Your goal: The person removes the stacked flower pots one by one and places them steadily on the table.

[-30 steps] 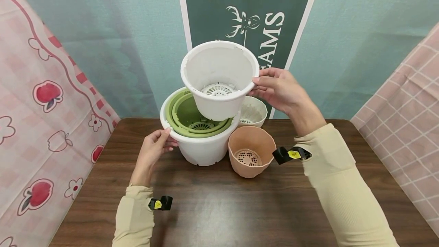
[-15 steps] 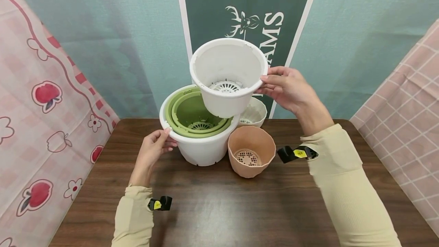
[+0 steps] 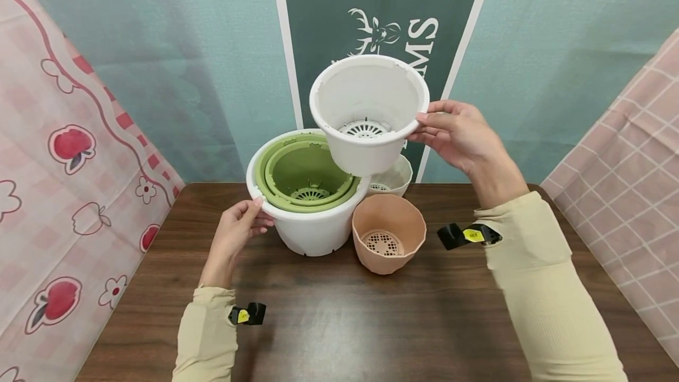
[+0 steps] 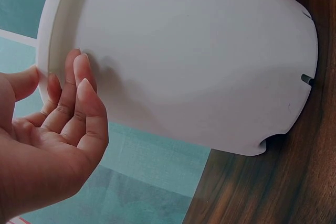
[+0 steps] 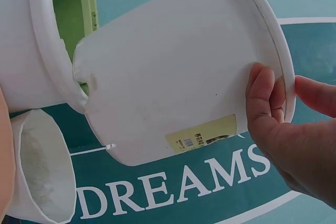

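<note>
My right hand (image 3: 461, 134) pinches the rim of a white plastic flowerpot (image 3: 368, 155), thumb inside and fingers under the lip. That pot hangs in the air, slightly tilted, with a slotted base; a paper label (image 5: 205, 136) shows on its side in the right wrist view. On the table stands a larger white flowerpot (image 3: 310, 234) with two green flowerpots (image 3: 297, 173) nested in it. My left hand (image 3: 239, 229) pinches this larger pot's left rim, and in the left wrist view its fingers lie against the outer wall (image 4: 189, 61).
A peach faceted pot (image 3: 389, 217) stands right of the large white pot. Behind it is a small off-white pot (image 3: 395, 175), partly hidden. The wooden table (image 3: 339, 317) meets a teal curtain (image 3: 212, 75) at the back, with patterned cloths on both sides.
My right hand has carried the white flowerpot rightward and slightly up, uncovering more of the nested green pots. My left hand has stayed on the larger pot's rim.
</note>
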Motion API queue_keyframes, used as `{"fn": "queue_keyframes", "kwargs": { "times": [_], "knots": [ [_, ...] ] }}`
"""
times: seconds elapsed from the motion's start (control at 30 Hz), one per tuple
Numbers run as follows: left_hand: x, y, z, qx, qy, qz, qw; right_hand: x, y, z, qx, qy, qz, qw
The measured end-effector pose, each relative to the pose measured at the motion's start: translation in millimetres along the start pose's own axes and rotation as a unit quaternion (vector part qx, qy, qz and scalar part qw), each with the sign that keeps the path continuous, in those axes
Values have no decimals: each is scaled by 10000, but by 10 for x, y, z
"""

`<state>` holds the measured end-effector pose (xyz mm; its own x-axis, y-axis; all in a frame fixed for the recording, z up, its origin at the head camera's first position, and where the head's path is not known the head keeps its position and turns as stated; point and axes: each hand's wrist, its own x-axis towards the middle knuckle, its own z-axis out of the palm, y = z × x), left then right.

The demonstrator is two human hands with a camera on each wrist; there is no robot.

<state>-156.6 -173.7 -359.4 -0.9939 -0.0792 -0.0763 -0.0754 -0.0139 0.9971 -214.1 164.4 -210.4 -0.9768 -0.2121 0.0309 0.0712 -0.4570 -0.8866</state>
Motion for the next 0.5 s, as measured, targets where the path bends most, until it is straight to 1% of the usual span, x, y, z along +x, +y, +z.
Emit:
{"fn": "queue_keyframes", "kwargs": {
  "times": [0.07,0.23,0.5],
  "knots": [
    [2,-7,4,-65,1,29,10000,0,-8,-13,-10,65,-23,10000],
    [0,0,3,-43,-6,27,10000,-18,-48,-44,55,181,0,9998],
    [-4,11,8,-10,-6,-23,10000,-60,-102,-104,-34,364,-24,9993]
  ]
}}
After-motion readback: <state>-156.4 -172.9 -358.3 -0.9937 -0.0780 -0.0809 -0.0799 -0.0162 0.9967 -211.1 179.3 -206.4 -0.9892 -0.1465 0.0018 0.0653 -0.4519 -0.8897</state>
